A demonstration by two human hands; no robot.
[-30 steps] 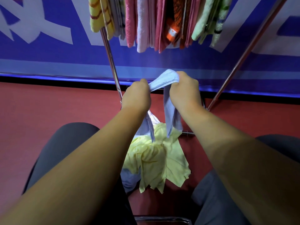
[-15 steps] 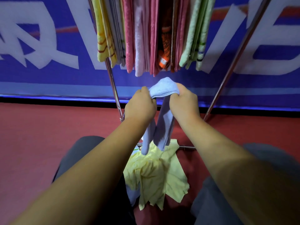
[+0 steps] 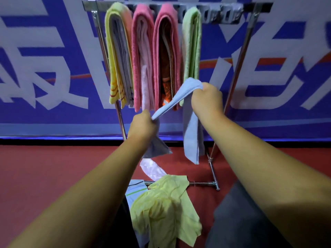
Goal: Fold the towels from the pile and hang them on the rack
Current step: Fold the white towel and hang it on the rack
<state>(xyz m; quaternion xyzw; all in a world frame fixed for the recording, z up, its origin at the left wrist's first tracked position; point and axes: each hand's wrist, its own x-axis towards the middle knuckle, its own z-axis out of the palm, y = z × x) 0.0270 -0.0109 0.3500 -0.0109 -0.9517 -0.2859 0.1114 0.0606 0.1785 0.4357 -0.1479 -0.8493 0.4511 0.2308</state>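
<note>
**Blue towel held up before the rack, not yet hung**

Head view: a narrow light blue terry towel is held in front of the chrome metal drying rack, below its top bar. One part is gripped in the curled fingers of the left hand, which is lower. Another part is pinched in the right hand, which is higher. The cloth is stretched between them, and both ends hang down.

Folded towels are already hung on the bar. A crumpled pale yellow towel lies on the pile near the knees.

The hanging step is judged to be in hand. Next, the towel should probably be lifted over the free bar right of the green towel, and both halves let down evenly.
</note>
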